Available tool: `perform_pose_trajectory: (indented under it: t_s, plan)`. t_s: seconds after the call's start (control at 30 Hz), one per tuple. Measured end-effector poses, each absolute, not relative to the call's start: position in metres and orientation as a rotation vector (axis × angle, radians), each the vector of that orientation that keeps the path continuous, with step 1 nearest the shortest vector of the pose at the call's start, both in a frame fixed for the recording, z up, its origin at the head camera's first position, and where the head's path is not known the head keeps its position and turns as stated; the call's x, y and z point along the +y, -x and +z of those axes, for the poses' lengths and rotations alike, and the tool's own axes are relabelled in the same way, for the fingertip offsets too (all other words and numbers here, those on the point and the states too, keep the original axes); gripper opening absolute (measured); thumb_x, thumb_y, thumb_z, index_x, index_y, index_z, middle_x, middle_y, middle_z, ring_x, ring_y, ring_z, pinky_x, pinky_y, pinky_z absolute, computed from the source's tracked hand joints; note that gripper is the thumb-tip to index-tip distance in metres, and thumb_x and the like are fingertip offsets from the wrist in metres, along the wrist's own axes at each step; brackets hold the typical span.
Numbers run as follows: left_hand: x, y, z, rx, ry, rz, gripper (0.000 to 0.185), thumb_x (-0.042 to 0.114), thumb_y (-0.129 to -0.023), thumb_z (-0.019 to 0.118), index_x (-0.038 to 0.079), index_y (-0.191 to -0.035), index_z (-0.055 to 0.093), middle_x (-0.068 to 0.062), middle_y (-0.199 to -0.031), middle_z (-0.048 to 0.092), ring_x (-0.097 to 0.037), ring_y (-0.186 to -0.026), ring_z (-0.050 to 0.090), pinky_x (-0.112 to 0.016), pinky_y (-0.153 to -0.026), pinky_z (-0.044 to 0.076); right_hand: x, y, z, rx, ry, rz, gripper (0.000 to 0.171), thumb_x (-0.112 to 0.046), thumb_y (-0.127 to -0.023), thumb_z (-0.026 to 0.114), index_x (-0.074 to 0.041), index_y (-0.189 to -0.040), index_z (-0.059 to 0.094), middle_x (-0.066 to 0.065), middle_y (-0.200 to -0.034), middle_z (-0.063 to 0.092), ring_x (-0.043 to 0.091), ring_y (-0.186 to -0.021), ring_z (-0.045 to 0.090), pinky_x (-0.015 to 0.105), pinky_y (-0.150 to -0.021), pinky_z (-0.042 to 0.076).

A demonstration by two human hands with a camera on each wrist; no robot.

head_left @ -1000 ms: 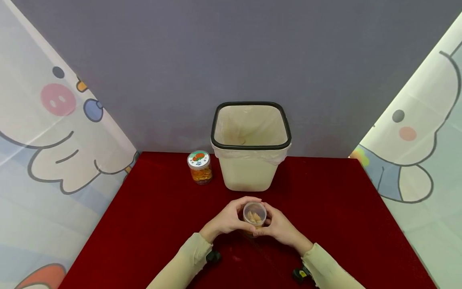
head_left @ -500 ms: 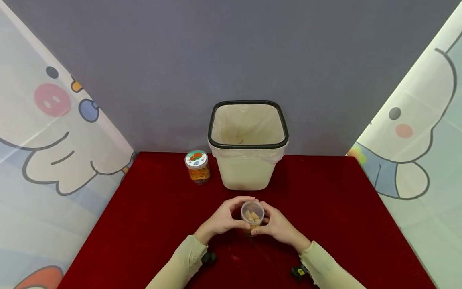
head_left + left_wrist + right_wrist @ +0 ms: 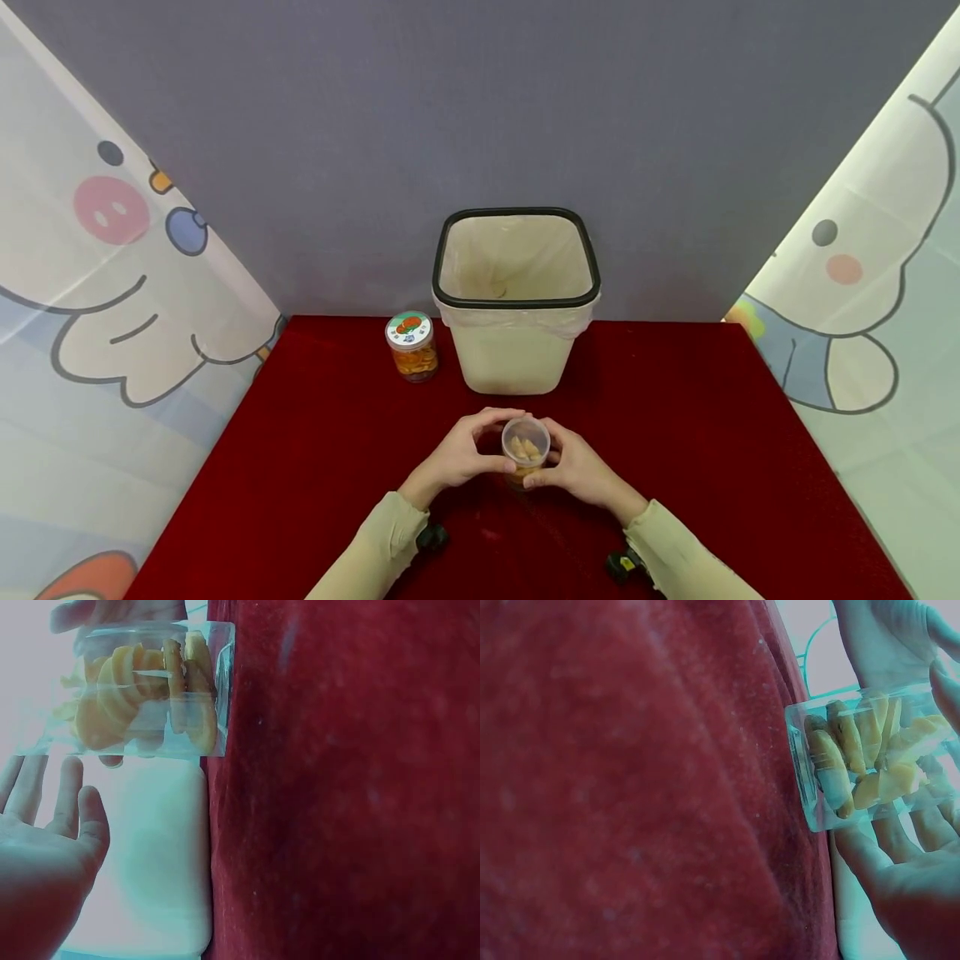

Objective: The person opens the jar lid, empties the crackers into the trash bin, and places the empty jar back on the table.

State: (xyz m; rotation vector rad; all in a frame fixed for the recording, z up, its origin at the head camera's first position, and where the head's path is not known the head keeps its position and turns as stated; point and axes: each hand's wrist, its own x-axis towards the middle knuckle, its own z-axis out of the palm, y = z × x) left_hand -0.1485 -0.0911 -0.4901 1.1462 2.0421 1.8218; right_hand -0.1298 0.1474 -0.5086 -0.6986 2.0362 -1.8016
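Both hands are around a clear plastic jar [image 3: 527,452] at the near middle of the red-covered table. Yellow-orange slices show through its wall in the left wrist view, and its round top looks translucent in the head view. My left hand [image 3: 467,454] holds it from the left, thumb at the near side of the rim and forefinger reaching round the far side. From the right, my right hand [image 3: 583,473] grips it lower down, thumb in front and fingers behind. The right wrist view shows the slices [image 3: 870,754] stacked against the jar's base.
Behind the hands stands a cream bin [image 3: 513,358] with a black rim and a plastic liner. A second jar [image 3: 412,346] of orange slices, its lid labelled, stands left of the bin. A grey wall [image 3: 360,150] rises behind the table.
My left thumb has slid leftward along the near rim, and the left hand has shifted slightly left. My right hand keeps its grip; the jar stays nearly in place.
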Motion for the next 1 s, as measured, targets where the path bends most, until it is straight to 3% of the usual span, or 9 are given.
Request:
perform_pose_trajectory:
  t_s: [0.17,0.4,0.73,1.0]
  plan:
    - [-0.093,0.149,-0.49,2.099,-1.151,1.814,0.06,0.006,-0.084,0.081,0.006,-0.139,0.057,-0.01,-0.132,0.059,-0.028,-0.114,0.057,-0.043,-0.094,0.05,0.147,0.13,-0.509,2.047,0.709,-1.801,0.066,-0.005,-0.079,0.084,-0.005,-0.136,0.05,0.016,-0.135,0.051,0.026,-0.12,0.057,0.032,-0.092,0.052]
    - [-0.102,0.151,-0.489,2.173,-1.13,1.804,0.049,0.014,-0.086,0.08,0.009,-0.132,0.063,-0.006,-0.129,0.063,-0.021,-0.114,0.058,-0.045,-0.088,0.051,0.146,0.13,-0.508,2.07,0.695,-1.784,0.066,-0.01,-0.079,0.085,-0.007,-0.135,0.051,0.014,-0.135,0.052,0.024,-0.121,0.056,0.031,-0.094,0.051]
    - [-0.104,0.153,-0.491,2.184,-1.075,1.863,0.036,0.009,-0.086,0.079,0.008,-0.121,0.07,-0.007,-0.12,0.067,-0.026,-0.107,0.063,-0.041,-0.084,0.053,0.147,0.129,-0.51,2.069,0.734,-1.799,0.064,-0.006,-0.081,0.083,-0.007,-0.136,0.05,0.014,-0.134,0.053,0.024,-0.121,0.057,0.031,-0.094,0.051]
    - [-0.1,0.155,-0.492,2.154,-1.039,1.849,0.045,0.018,-0.084,0.082,0.011,-0.125,0.067,-0.005,-0.122,0.065,-0.022,-0.106,0.061,-0.038,-0.083,0.053,0.146,0.128,-0.508,2.059,0.698,-1.801,0.066,-0.007,-0.08,0.084,-0.008,-0.137,0.051,0.014,-0.135,0.053,0.026,-0.122,0.056,0.031,-0.095,0.05]
